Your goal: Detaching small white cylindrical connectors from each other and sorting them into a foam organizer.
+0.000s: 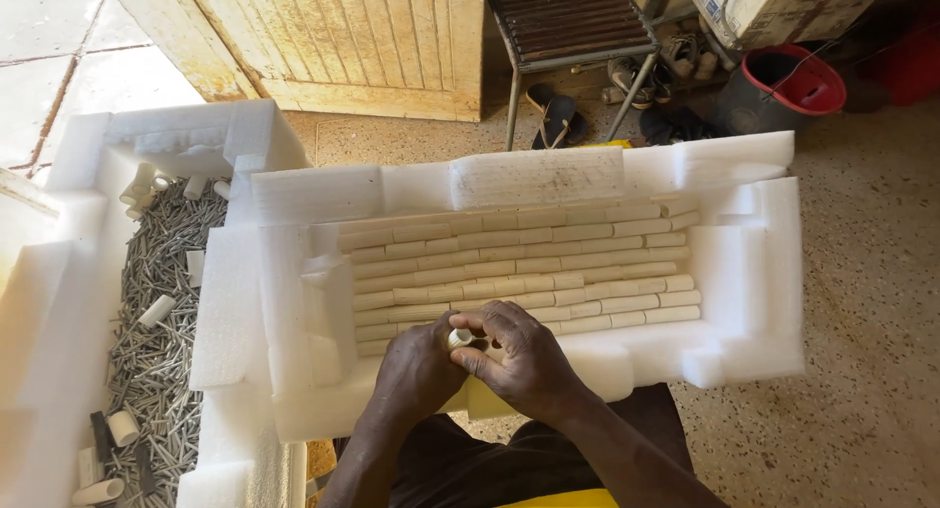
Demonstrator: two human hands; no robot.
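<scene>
Both hands meeting at near edge of white foam tray (pixel 754 273). Left hand (pixel 416 371) and right hand (pixel 524 361) fingertips pinched together on one short cream tube piece (pixel 460 339), end-on toward camera. Just beyond fingertips: rows of cream tube pieces (pixel 529 268) laid flat in tray. Well left of fingers: second foam box (pixel 59 302) with grey nails (pixel 157 342).

You're in an informal home workshop w/ terrazzo floor (pixel 862 371): foam tray (pixel 754 273) of rolled tubes (pixel 529 263), nail bin (pixel 59 273), sandals (pixel 558 116).
</scene>
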